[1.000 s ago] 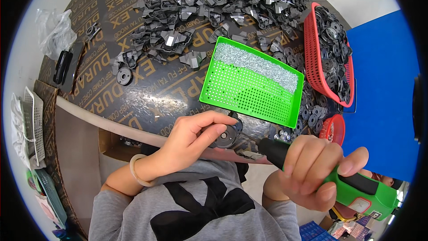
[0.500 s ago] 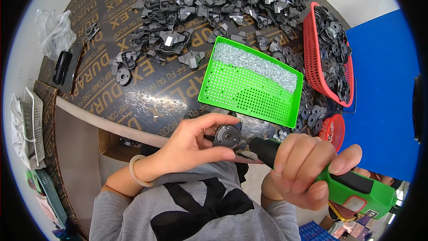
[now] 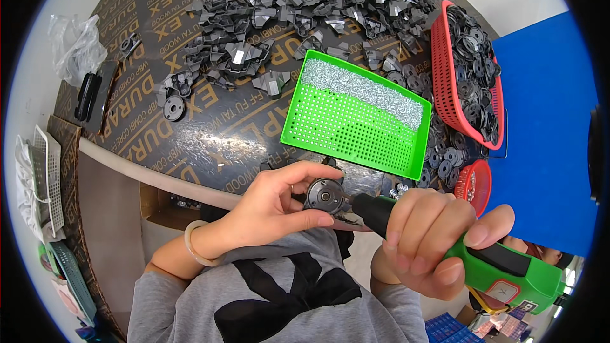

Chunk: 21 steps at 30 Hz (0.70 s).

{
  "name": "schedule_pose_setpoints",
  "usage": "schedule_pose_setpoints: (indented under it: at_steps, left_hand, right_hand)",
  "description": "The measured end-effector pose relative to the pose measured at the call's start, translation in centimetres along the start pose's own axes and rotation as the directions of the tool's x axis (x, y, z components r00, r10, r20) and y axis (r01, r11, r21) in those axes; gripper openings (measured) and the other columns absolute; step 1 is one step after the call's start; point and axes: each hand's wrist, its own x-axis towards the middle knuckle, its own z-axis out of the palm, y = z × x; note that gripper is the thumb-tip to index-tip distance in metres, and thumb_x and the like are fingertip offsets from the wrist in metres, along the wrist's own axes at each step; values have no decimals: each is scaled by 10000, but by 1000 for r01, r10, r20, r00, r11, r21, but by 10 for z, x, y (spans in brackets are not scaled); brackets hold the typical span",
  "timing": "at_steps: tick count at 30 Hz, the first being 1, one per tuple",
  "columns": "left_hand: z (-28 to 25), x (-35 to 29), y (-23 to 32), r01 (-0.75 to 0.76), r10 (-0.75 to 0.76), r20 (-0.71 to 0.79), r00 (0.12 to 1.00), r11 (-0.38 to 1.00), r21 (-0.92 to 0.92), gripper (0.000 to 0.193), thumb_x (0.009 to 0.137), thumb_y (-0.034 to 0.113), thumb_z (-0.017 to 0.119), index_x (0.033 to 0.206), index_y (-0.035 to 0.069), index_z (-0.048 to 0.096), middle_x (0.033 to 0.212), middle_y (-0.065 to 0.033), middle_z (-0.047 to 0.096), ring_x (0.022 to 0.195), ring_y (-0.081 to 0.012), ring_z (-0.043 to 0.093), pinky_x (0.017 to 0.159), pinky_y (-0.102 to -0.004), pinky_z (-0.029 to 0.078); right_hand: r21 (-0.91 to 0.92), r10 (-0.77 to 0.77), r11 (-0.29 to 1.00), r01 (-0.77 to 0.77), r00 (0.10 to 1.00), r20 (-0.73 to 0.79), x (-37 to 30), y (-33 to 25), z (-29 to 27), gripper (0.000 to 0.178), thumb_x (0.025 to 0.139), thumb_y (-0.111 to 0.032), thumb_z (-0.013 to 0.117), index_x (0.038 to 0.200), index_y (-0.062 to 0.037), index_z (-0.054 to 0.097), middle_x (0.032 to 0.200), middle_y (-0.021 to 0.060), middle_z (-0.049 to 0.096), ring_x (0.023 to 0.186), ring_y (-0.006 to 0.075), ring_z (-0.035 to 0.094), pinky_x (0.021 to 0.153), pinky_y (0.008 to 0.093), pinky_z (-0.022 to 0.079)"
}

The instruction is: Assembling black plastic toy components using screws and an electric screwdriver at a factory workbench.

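Has on a dark printed tabletop [image 3: 216, 152], at the right, a red slotted basket [image 3: 445, 89] filled with black discs [image 3: 470, 92], and left of it a green perforated tray [image 3: 330, 121], banked along its far side with silvery screws [image 3: 362, 86]. Clasps a green electric screwdriver [image 3: 540, 282] in the right hand [image 3: 432, 235], slanting its long axis from lower right to upper left and pointing its black nose up-left. Has below the slotted basket a small red basket [image 3: 485, 184], with contents too small to tell. Pinches a round black part [image 3: 325, 195] in the left hand [image 3: 279, 200], just past the nose and below the tray, turning its round face toward the head camera. Holds the hands apart; cannot tell whether bit and part touch.
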Motion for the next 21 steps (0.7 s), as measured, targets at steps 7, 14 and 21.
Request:
schedule_pose_setpoints:
  at_steps: [7, 14, 21]
  left_hand:
    - [1, 2, -1, 10, -9, 20, 1000, 1000, -28, 572, 845, -153, 677, 1372, -56, 476, 1227, -157, 628, 1076, -225, 672, 929, -334, 590]
    - [2, 1, -1, -72, 91, -41, 995, 937, 341, 537, 807, -61, 762, 1307, -13, 570, 1156, -145, 656, 951, -176, 692, 749, -270, 609]
    - [5, 2, 5, -146, 195, -44, 980, 847, 511, 496, 785, -10, 794, 1247, -17, 615, 1042, -159, 680, 812, -194, 716, 655, -282, 613]
  right_hand:
    - [-48, -13, 999, 12, 999, -31, 2, 2, 5, 314, 947, -131, 658, 1119, -93, 398, 660, 29, 546, 537, 140, 525, 540, 292, 483]
    - [-55, 4, 998, -5, 1000, -10, 4, 4, 7, 322, 948, -140, 668, 1123, -98, 402, 667, 32, 550, 536, 143, 523, 547, 307, 473]
    - [-101, 41, 994, -43, 999, -13, 5, 5, 8, 296, 946, -131, 669, 1085, -105, 410, 673, 36, 560, 532, 144, 526, 545, 313, 474]
